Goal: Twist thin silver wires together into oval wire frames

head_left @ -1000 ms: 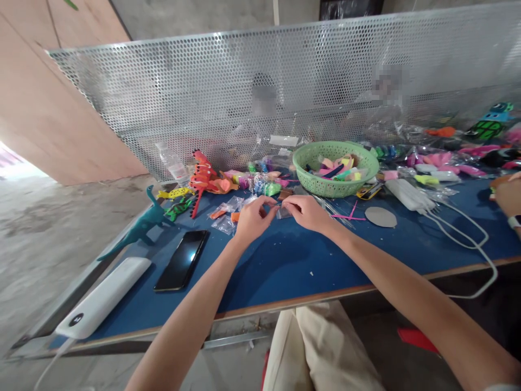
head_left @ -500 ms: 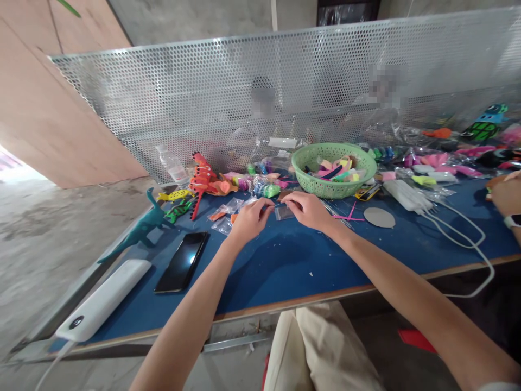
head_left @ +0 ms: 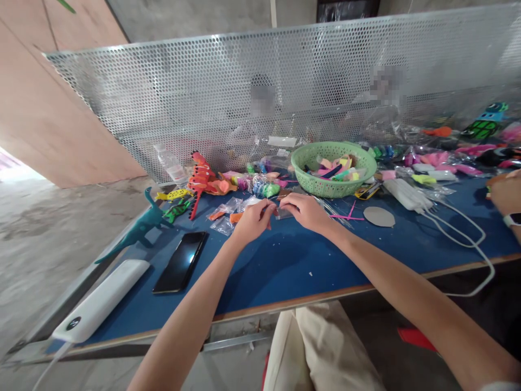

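My left hand and my right hand meet above the middle of the blue table, thumbs and fingers pinched close together. A thin, pale wire shows at the fingertips and seems to run between both hands; its ends are hidden. Under the fingers lies a small clear plastic bag. Just right of my right hand are several thin straight wires and crossed pink strips. Orange pieces in clear bags lie left of my left hand.
A green basket of colourful soft pieces stands behind my hands, before a perforated metal screen. Toy dinosaurs, a phone and a power bank lie left. White cables and another person's arm are right.
My hands stay pinched together and have shifted only slightly, with the left fingers turned a little. The thin wire at the fingertips shows more clearly now.
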A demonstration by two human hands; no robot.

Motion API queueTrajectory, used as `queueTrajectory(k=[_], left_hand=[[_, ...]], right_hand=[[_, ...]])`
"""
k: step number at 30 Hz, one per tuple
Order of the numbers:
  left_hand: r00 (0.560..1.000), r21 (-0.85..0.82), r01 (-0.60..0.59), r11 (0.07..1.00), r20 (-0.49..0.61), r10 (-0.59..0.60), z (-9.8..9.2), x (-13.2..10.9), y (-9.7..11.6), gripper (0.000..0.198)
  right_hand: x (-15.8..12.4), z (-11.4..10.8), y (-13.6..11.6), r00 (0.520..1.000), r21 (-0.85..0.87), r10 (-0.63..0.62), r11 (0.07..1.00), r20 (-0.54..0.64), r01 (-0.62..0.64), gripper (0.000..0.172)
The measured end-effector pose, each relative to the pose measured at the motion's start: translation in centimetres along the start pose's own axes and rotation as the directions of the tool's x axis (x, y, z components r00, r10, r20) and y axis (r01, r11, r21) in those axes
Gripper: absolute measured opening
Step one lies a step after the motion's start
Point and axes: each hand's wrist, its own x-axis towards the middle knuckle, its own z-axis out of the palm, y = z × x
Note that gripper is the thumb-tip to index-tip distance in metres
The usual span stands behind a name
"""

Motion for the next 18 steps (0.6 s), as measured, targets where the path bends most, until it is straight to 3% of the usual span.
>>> queueTrajectory(k=[8,13,18], left_hand=[[0.995,-0.159,0.044,0.986,0.092,-0.029,-0.09,0.23,-0.05,0.029],[0.995,-0.130,0.045,0.990,0.091,-0.033,-0.23,0.25,-0.05,0.026],[0.999,-0.037,0.007,0.999,0.036,-0.006,-0.17,0.14,-0.12,0.021]], right_hand=[[-0.13,-0.15,0.20,0.994,-0.089,-0.103,0.990,0.027,0.105,0.021],[-0.16,-0.16,0.16,0.991,-0.165,-0.131,0.977,0.039,0.136,0.022],[-0.22,0.04,-0.27,0.996,-0.169,-0.084,0.982,0.026,0.087,0.021]])
